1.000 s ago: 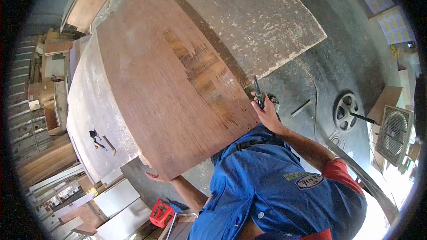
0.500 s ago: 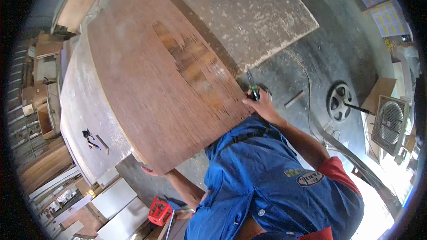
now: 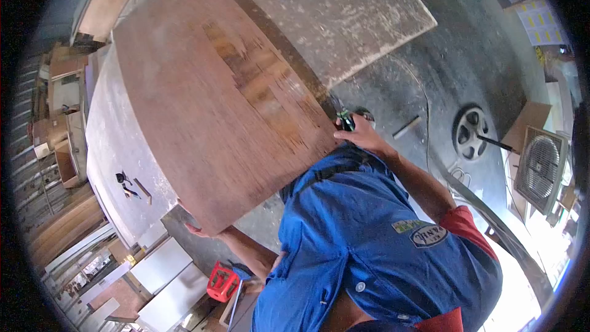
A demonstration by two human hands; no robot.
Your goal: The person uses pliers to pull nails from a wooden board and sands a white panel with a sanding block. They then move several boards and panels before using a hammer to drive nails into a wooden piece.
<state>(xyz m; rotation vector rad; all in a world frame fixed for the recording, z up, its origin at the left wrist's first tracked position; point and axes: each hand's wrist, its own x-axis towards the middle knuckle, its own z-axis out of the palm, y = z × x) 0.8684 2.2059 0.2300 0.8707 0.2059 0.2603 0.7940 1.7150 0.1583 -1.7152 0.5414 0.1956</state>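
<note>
A large brown plywood sheet lies in front of me, overhanging the pale worktable. Its face has a long torn patch where the veneer is splintered. My left hand is at the near left corner, partly hidden beneath the sheet, with fingertips showing past its edge. At the near right corner, my right hand is closed around a hand tool with a green-and-black handle. Its thumb side rests by the sheet's edge. What kind of tool it is, I cannot make out.
Pliers and a short strip lie on the worktable. A worn board is beyond the sheet. To the right are a spoked wheel, a fan and a cable on the floor. A red stool stands at lower left.
The plywood's near left corner has shifted slightly left and up in view, with my left hand. The tool in my right hand has tipped, and its blade shows less clearly.
</note>
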